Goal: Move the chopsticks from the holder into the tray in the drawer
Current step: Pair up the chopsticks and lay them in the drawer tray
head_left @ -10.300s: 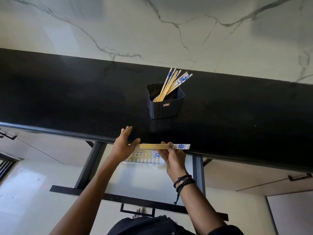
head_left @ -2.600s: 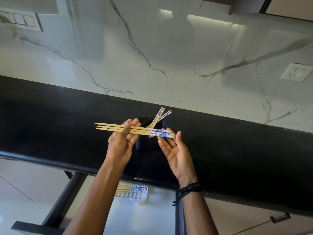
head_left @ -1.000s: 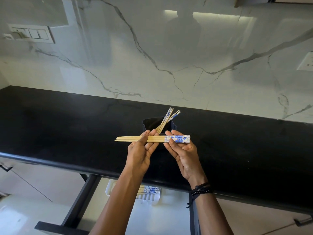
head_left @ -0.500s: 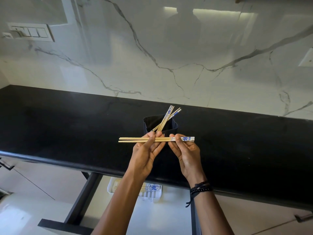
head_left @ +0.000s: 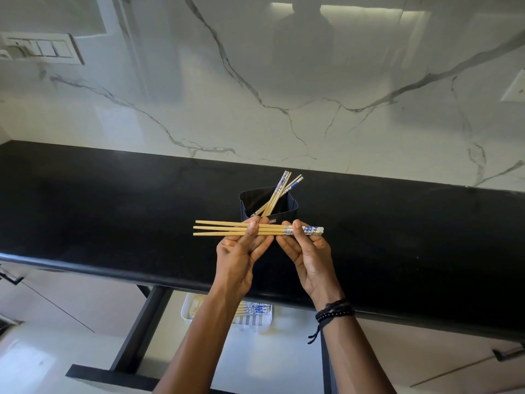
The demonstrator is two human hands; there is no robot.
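We see a small bundle of chopsticks (head_left: 224,228) held level above the black countertop (head_left: 113,209), just in front of the holder (head_left: 291,206). The left hand (head_left: 241,251) pinches the bare wooden middle of the bundle, thumb on the near side and fingers behind. The right hand (head_left: 306,251) pinches the blue-and-white patterned end between thumb and fingertips. The plain tips fan slightly apart to the left, and we count three of them. The holder is a dark, square-sided tub standing on the countertop. In it we see a few more chopsticks (head_left: 279,191) leaning to the right, patterned ends up and sticking out past the rim. Below the counter edge the drawer (head_left: 284,354) stands pulled out, and a white tray (head_left: 189,308) lies at its back. In the tray we find several chopsticks (head_left: 254,308) lying flat side by side, patterned ends to the right, partly hidden by the left forearm. A dark beaded bracelet (head_left: 335,309) circles the right wrist. Behind the counter rises a white marble wall (head_left: 284,81).
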